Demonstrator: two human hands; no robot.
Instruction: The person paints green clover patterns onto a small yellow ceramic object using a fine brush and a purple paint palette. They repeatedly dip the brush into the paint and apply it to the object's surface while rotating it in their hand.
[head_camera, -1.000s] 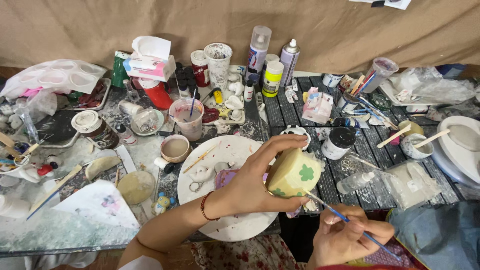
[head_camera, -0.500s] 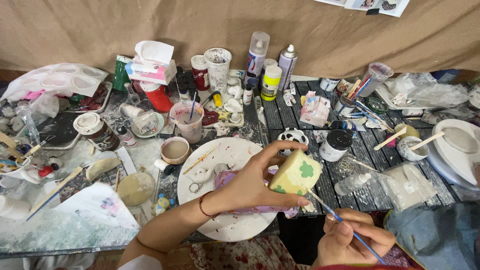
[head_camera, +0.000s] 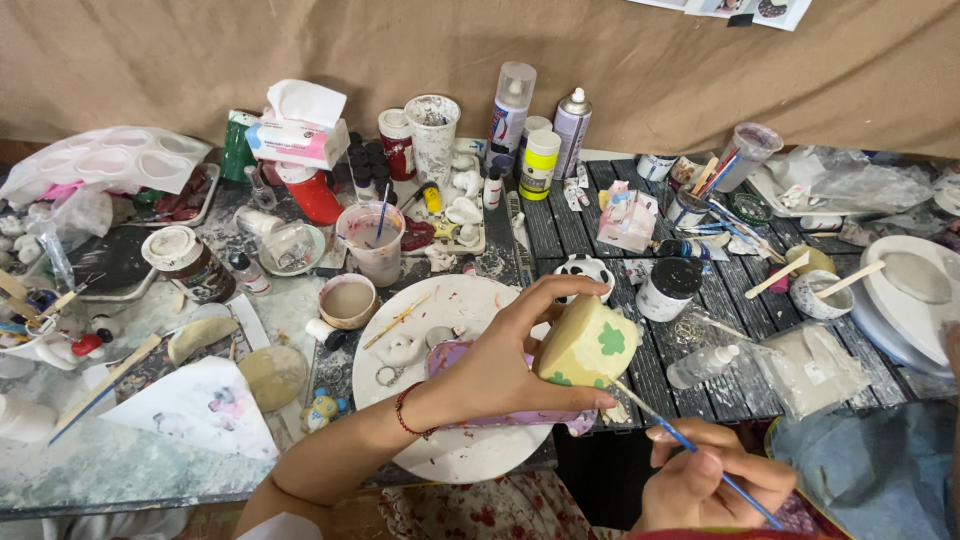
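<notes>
My left hand (head_camera: 500, 370) is clamped on a pale yellow ceramic piece (head_camera: 588, 345), thumb under it and fingers arched over its top, and holds it above the 3 o'clock edge of the white round plate (head_camera: 450, 455). A green clover (head_camera: 611, 339) is painted on the side facing 3 o'clock. My right hand (head_camera: 710, 488), at 5 o'clock from the piece, is pinched shut on a thin blue-handled brush (head_camera: 690, 448), whose tip meets the piece's lower edge.

To paint cleanly here, I judge it best to keep the left fingers off the wet clover, brace the right hand low, and draw short strokes away from the finished shape. The rinse cup (head_camera: 376, 240) stands at 11 o'clock, within reach.

The brush bristles are too fine to make out, and the mark they leave cannot be seen. The far side of the piece is hidden by my fingers. My right wrist is cut off by the lower frame edge.
</notes>
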